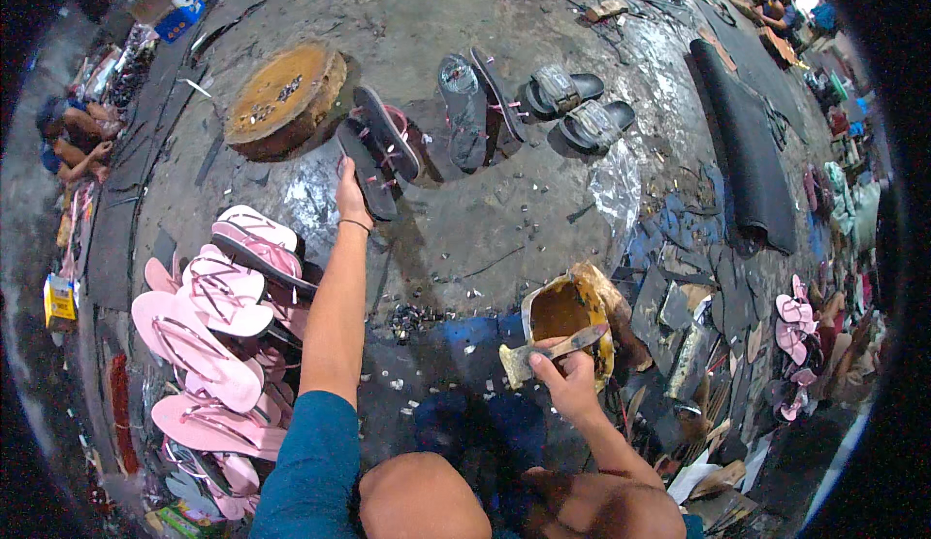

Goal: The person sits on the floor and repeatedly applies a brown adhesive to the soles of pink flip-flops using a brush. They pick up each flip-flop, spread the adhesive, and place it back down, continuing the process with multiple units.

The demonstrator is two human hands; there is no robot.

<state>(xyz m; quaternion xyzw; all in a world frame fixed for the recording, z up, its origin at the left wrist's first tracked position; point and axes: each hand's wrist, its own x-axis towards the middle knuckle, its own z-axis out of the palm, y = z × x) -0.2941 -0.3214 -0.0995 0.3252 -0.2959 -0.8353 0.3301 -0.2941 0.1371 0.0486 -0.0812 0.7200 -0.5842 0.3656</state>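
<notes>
My left hand reaches far forward and grips the near edge of a dark flip-flop, its fingers partly hidden. Leaning beside that one is another dark flip-flop with a pink strap. In my right hand is a flat brush, closed around its handle, with pale, coated bristles pointing left. The brush lies over the mouth of a yellow-brown crusted container, which is tipped toward me. Piled by my left forearm are several pink flip-flops.
A round wooden block stands at the far left. Farther right are a pair of dark flip-flops and black slides. A black rolled sheet lies at right, above scattered scraps. Other people sit at the edges.
</notes>
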